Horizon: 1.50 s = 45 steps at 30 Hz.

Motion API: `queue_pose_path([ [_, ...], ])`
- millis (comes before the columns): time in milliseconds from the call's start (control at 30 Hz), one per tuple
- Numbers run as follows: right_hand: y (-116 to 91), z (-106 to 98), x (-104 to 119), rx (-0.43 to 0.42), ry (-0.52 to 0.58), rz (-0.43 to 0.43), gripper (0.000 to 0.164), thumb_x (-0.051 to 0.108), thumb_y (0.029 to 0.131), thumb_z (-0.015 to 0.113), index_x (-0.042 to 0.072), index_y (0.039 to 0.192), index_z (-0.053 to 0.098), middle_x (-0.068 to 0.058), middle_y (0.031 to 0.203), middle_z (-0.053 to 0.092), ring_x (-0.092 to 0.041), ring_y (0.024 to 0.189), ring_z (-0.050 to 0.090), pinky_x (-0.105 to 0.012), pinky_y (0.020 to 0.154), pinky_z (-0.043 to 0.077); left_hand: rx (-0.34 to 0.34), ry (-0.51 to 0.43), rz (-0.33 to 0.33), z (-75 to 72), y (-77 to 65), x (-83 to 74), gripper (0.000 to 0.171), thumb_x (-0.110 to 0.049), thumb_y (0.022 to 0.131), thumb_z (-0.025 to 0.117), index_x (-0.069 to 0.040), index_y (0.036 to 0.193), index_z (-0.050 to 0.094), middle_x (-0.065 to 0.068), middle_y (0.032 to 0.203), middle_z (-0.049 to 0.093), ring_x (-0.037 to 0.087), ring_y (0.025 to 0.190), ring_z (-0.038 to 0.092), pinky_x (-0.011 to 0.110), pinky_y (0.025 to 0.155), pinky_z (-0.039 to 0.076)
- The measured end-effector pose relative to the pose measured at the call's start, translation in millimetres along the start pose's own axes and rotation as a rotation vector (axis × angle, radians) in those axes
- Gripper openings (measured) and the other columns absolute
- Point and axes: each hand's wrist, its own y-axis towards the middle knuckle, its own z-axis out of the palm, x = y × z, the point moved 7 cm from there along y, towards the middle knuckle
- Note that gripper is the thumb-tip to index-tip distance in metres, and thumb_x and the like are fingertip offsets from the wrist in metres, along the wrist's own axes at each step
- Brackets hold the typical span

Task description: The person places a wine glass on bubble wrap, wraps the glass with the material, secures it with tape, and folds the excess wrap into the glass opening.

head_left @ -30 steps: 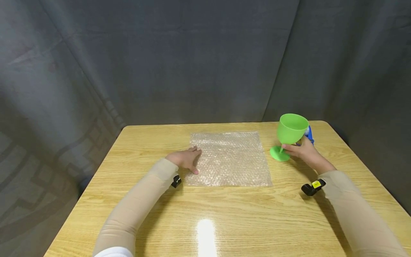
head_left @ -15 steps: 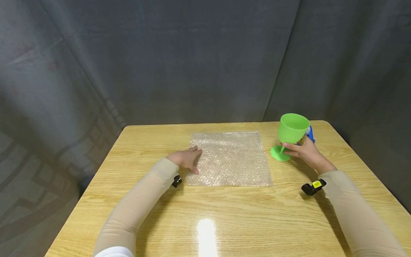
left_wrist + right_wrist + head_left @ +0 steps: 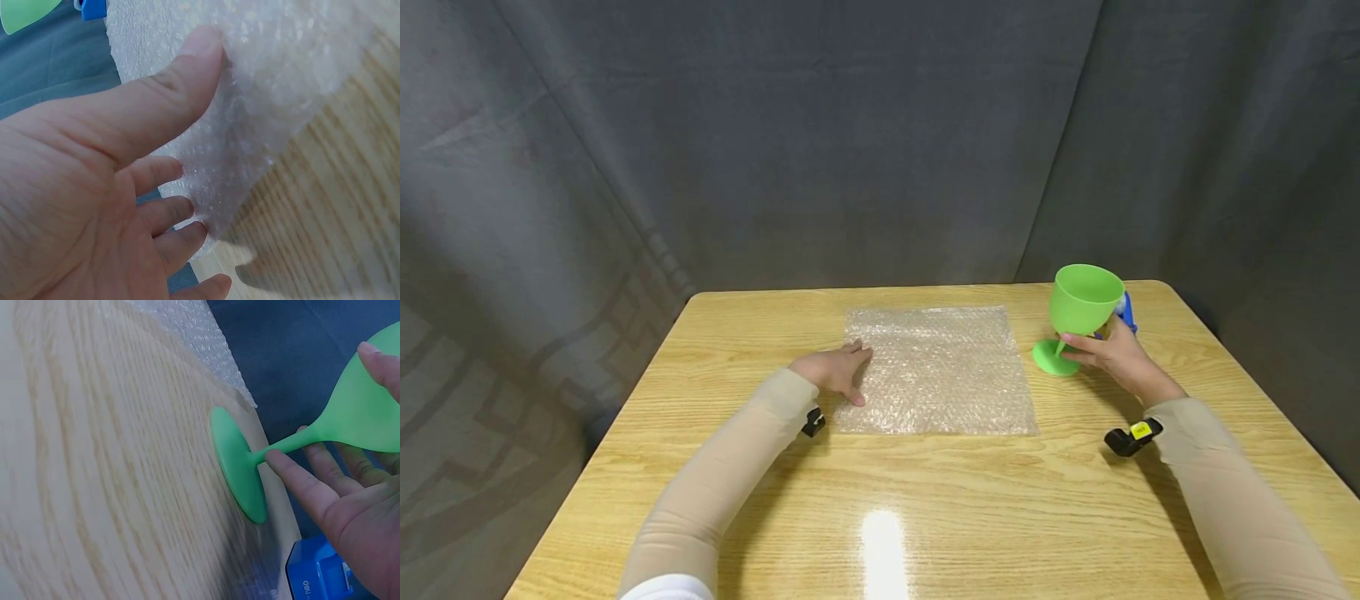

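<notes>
A clear sheet of bubble wrap [image 3: 946,375] lies flat at the middle of the wooden table [image 3: 970,508]. On its left edge rests my left hand [image 3: 833,371], fingers and thumb spread; in the left wrist view the thumb [image 3: 181,81] lies over the sheet. To the right of the wrap is a green plastic goblet [image 3: 1082,307], upright with its round foot [image 3: 234,462] at the table surface. My right hand [image 3: 1122,360] holds it from the right, around the stem and the lower bowl. In the right wrist view the thumb presses against the bowl.
Behind the right hand stands a blue plastic object [image 3: 319,572] with white lettering, partly hidden by the hand and goblet. A dark grey curtain [image 3: 850,150] hangs beyond the table's far edge. Light glares off the table [image 3: 883,554] at the front.
</notes>
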Motion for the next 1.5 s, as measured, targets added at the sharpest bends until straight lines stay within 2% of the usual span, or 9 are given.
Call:
queue_pose_path([
  [233, 2.3, 6.9, 5.8, 0.032, -0.01, -0.018, 0.056, -0.011, 0.092, 0.055, 0.023, 0.133, 0.037, 0.001, 0.121, 0.048, -0.006, 0.101, 0.063, -0.033, 0.081, 0.058, 0.003, 0.001, -0.001, 0.7, 0.2, 0.9, 0.099, -0.038, 0.081, 0.074, -0.009, 0.155, 0.014, 0.014, 0.162, 0.003, 0.027, 0.15, 0.005, 0.044, 0.121, 0.016],
  [467, 3.8, 24.6, 19.5, 0.092, -0.066, -0.047, 0.056, -0.009, 0.092, 0.057, 0.02, 0.136, 0.038, -0.001, 0.119, 0.053, -0.009, 0.103, 0.064, -0.035, 0.083, 0.058, 0.008, 0.013, -0.009, 0.6, -0.7, 1.1, 0.099, -0.038, 0.082, 0.074, -0.01, 0.155, 0.014, 0.014, 0.162, 0.003, 0.027, 0.15, 0.005, 0.044, 0.121, 0.016],
  [700, 4.4, 47.0, 34.9, 0.155, -0.044, -0.106, 0.053, -0.013, 0.09, 0.055, 0.015, 0.133, 0.043, -0.002, 0.116, 0.059, -0.015, 0.105, 0.066, -0.035, 0.084, 0.057, 0.006, -0.001, -0.01, 0.7, -1.1, 0.6, 0.098, -0.038, 0.082, 0.073, -0.01, 0.155, 0.014, 0.014, 0.162, 0.002, 0.027, 0.15, 0.005, 0.045, 0.121, 0.017],
  [933, 4.4, 54.6, 39.3, 0.174, -0.039, -0.097, 0.049, -0.012, 0.09, 0.056, 0.013, 0.131, 0.045, -0.003, 0.114, 0.06, -0.017, 0.104, 0.066, -0.035, 0.084, 0.057, 0.008, 0.009, -0.01, 1.0, 0.3, -3.7, 0.098, -0.039, 0.082, 0.073, -0.01, 0.155, 0.014, 0.013, 0.162, 0.002, 0.028, 0.15, 0.005, 0.046, 0.121, 0.017],
  [1233, 5.1, 55.8, 43.9, 0.195, -0.039, -0.116, 0.051, -0.013, 0.091, 0.054, 0.012, 0.133, 0.044, -0.004, 0.116, 0.061, -0.018, 0.107, 0.065, -0.037, 0.085, 0.057, 0.007, 0.051, 0.0, 5.7, 5.9, -22.0, 0.098, -0.043, 0.083, 0.07, -0.012, 0.156, 0.013, 0.012, 0.162, 0.001, 0.027, 0.15, 0.005, 0.047, 0.12, 0.019],
  [1500, 6.3, 51.0, 40.3, 0.178, -0.077, -0.1, 0.053, -0.012, 0.091, 0.055, 0.015, 0.135, 0.042, -0.002, 0.117, 0.06, -0.017, 0.108, 0.064, -0.036, 0.085, 0.057, 0.001, 0.078, 0.003, 9.1, 14.2, -43.0, 0.099, -0.047, 0.083, 0.069, -0.011, 0.156, 0.012, 0.014, 0.162, 0.001, 0.029, 0.15, 0.006, 0.044, 0.121, 0.017],
])
